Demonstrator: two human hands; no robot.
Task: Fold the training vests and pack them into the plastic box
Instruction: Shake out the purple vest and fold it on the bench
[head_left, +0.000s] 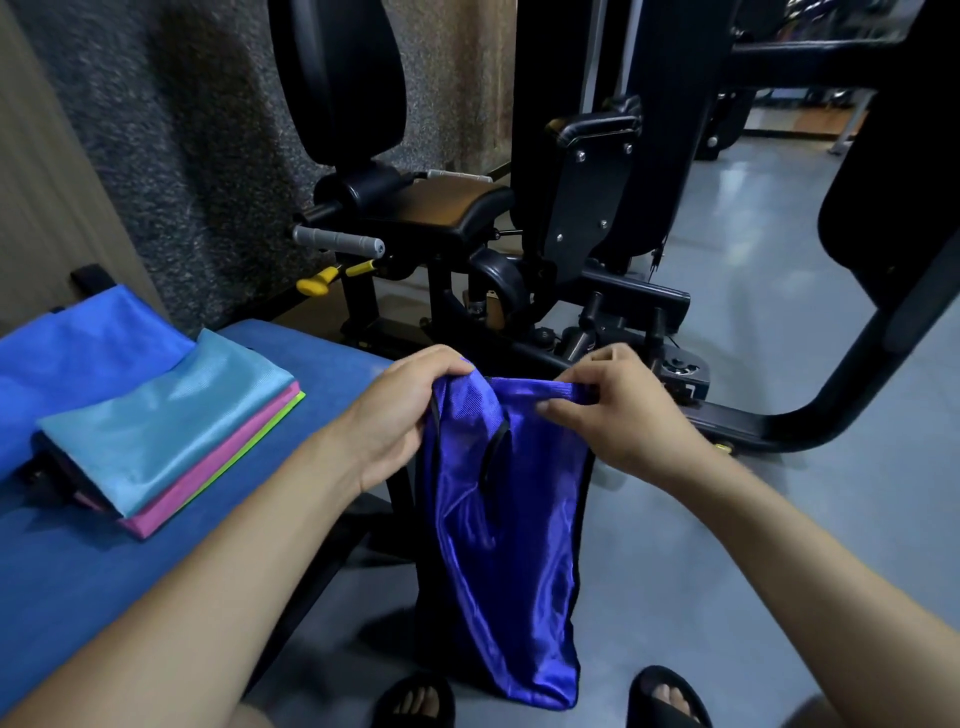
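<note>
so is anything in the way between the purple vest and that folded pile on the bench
Nothing visible is. Both hands, left and right, hold the purple vest beside the bench; bare blue padding lies between it and the folded pile.

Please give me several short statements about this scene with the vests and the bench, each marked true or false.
1. Both hands hold the shiny royal-blue training vest by its top edge. True.
2. The vest lies flat on the blue padded bench. False: it hangs over the grey floor.
3. The light-blue folded vest tops the stack. True.
4. The pink folded vest lies under the green folded vest. False: pink lies above green.
5. The left hand rests on the stack. False: it grips the vest, like the right hand.
</note>
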